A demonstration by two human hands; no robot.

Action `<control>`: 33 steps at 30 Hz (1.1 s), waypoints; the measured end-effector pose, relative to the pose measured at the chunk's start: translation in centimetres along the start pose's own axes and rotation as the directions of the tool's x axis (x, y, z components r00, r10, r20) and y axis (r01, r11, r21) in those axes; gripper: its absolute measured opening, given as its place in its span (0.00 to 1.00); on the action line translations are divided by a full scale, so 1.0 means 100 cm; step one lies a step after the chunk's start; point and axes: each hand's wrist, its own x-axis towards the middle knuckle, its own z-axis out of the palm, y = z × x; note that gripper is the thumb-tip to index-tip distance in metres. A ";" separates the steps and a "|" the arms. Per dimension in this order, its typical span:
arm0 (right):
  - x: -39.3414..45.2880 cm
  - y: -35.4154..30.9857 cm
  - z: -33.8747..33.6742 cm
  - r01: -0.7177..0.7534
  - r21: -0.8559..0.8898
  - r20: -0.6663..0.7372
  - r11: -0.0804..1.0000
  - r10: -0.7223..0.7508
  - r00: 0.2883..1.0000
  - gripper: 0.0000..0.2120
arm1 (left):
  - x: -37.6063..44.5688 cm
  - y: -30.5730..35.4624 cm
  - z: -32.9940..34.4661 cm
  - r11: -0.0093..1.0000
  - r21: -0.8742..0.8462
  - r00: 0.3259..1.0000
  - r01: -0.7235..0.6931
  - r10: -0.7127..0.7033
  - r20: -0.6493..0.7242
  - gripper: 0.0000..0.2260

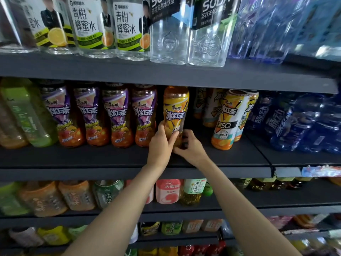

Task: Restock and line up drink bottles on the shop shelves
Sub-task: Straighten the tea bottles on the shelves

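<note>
Dark metal shelves (129, 157) carry rows of plastic drink bottles, and the yellow-labelled tea bottle (175, 111) stands upright just behind the middle shelf's front edge, beside the purple-labelled row (114, 115). Left hand (162, 143) wraps its lower body; right hand (190, 146) pinches the base, the gap lying rightward.

I count four purple tea bottles (116, 115) – one yellow one (175, 108) beside them – and two soda bottles (208, 32) above.
</note>
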 end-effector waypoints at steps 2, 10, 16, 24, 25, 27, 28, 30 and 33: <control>0.004 0.000 0.007 -0.016 -0.096 -0.101 0.995 0.006 0.995 0.21 | -0.004 0.001 0.000 0.999 0.003 0.999 -0.038 0.038 0.003 0.25; 0.010 0.000 0.012 -0.062 -0.108 -0.154 0.992 0.045 0.987 0.29 | -0.018 -0.027 -0.026 0.996 0.090 0.930 0.000 0.033 -0.366 0.21; 0.010 -0.001 0.012 -0.073 -0.142 -0.134 0.987 0.054 0.990 0.29 | -0.014 -0.027 -0.018 0.990 0.114 0.931 0.088 -0.040 -0.363 0.22; 0.005 -0.006 0.013 -0.062 -0.204 -0.142 0.977 0.034 0.989 0.31 | -0.016 -0.027 -0.023 0.996 0.052 0.921 0.071 -0.046 -0.388 0.18; 0.001 -0.006 0.013 -0.032 -0.198 -0.178 0.980 -0.003 0.984 0.31 | -0.017 -0.027 -0.024 0.997 0.056 0.914 0.058 -0.030 -0.405 0.17; -0.014 -0.004 0.008 0.059 -0.182 -0.366 0.982 -0.123 0.922 0.27 | -0.020 -0.027 -0.026 0.997 0.080 0.905 -0.001 0.035 -0.423 0.17; -0.023 -0.002 0.003 0.080 -0.198 -0.499 0.977 -0.171 0.850 0.25 | -0.021 -0.026 -0.025 0.994 0.098 0.903 -0.049 0.086 -0.421 0.16; -0.034 0.005 -0.015 0.021 -0.188 -0.708 0.982 -0.150 0.690 0.25 | -0.023 -0.018 -0.019 0.981 0.127 0.896 -0.146 0.185 -0.404 0.15; -0.029 0.021 -0.048 -0.217 -0.034 -0.730 0.976 0.124 0.672 0.33 | -0.027 0.004 0.000 0.963 0.093 0.899 -0.252 0.268 -0.347 0.13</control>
